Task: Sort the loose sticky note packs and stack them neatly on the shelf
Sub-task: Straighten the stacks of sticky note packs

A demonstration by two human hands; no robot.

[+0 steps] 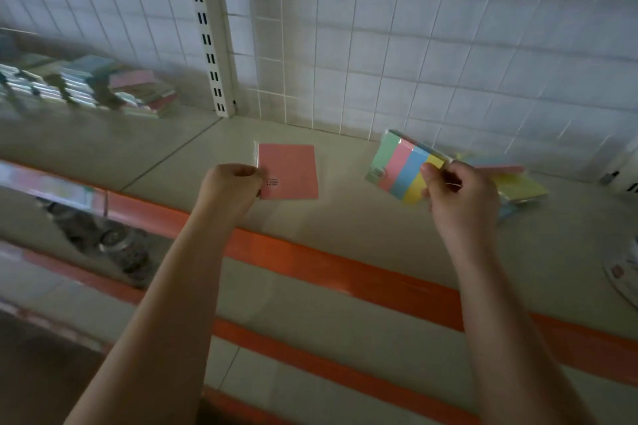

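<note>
My left hand (pixel 231 185) pinches the left edge of a pink sticky note pack (pixel 291 171), held just above the cream shelf (pixel 345 214). My right hand (pixel 455 190) pinches the yellow end of a striped pack (pixel 402 167) with green, pink, blue and yellow bands, tilted up over the shelf. Behind my right hand lies a loose heap of packs (pixel 518 186), mostly yellow and blue. Stacked packs (pixel 141 93) sit on the shelf section at the far left, blurred.
A white wire grid backs the shelf, with a slotted upright post (pixel 207 31) between sections. An orange strip (pixel 345 272) runs along the shelf's front edge, and lower shelves with orange edges lie below. White objects (pixel 625 166) stand at the far right.
</note>
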